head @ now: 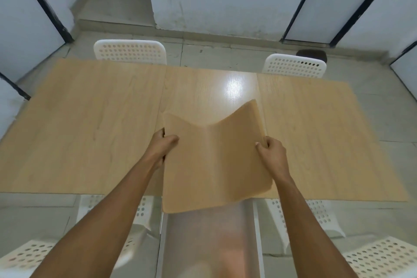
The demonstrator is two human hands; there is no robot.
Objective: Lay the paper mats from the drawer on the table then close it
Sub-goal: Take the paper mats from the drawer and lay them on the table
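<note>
Both forearms reach up from the bottom corners of the frame and meet at a tan paper mat (214,165) held in the lower middle. Between them, at the bottom centre, the open drawer (209,244) shows as a pale, blurred tray jutting out from under the near edge of the table (90,131); whether more mats lie inside cannot be told.

At the mat's left edge the left hand (163,145) pinches it, thumb on top and fingers curled underneath. On the right edge the right hand (272,153) pinches the same way, thumb and fingertips closed on the sheet. Gripping opposite sides likely keeps the thin sheet spread, yet it sags along a crease down its middle and its far right corner curls upward, so it seems limp and may fold if either grip slackens.

Most of the mat hangs above the table's middle strip, while its near edge overhangs the drawer; it seems not yet laid flat. Two larger matching sheets appear to cover the table at left and right, leaving the glossy centre bare, which is probably where this one belongs.

White perforated chairs (130,52) stand at the far side in the upper part of the frame, and others at the near side in the lower corners. The drawer is not yet closed.
</note>
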